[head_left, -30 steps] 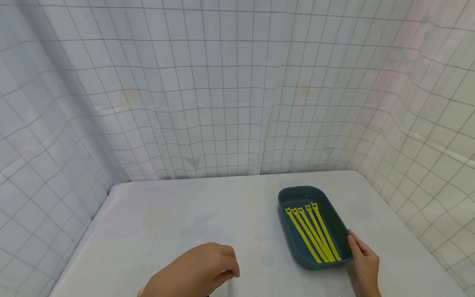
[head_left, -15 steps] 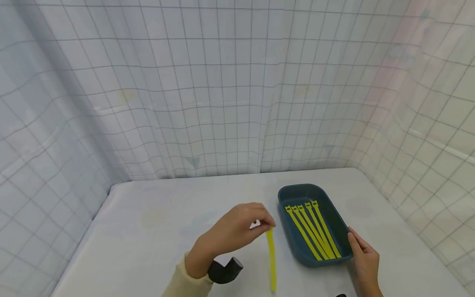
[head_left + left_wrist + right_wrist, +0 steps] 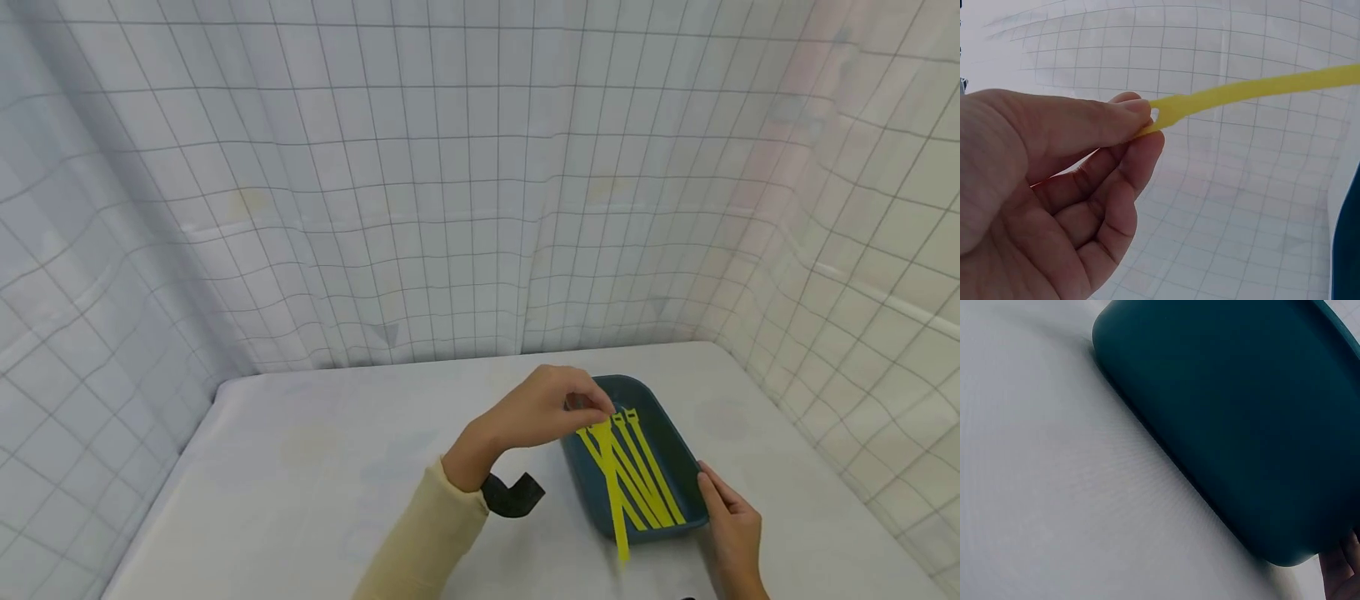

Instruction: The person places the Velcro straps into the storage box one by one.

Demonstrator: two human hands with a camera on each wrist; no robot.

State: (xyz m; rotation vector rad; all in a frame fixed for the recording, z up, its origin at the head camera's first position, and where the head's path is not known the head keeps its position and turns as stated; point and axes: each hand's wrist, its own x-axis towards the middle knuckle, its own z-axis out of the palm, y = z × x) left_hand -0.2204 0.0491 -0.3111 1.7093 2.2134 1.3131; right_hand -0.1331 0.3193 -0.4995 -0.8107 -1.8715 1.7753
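**A yellow strap held over the tray**

My left hand [image 3: 551,408] pinches one end of a yellow strap [image 3: 615,492] between thumb and forefinger; the left wrist view shows the slotted tip squeezed between those two fingers [image 3: 1125,119], the others loosely curled beneath. The strap hangs down from my grip across the blue tray [image 3: 678,454], its free end dangling past the tray's near rim, above the white table [image 3: 300,467]. More yellow straps [image 3: 645,467] lie side by side inside the tray. My right hand [image 3: 731,529] rests against the tray's near right corner, fingers fairly straight along its outer wall. A checked white curtain [image 3: 420,192] hangs behind the table.
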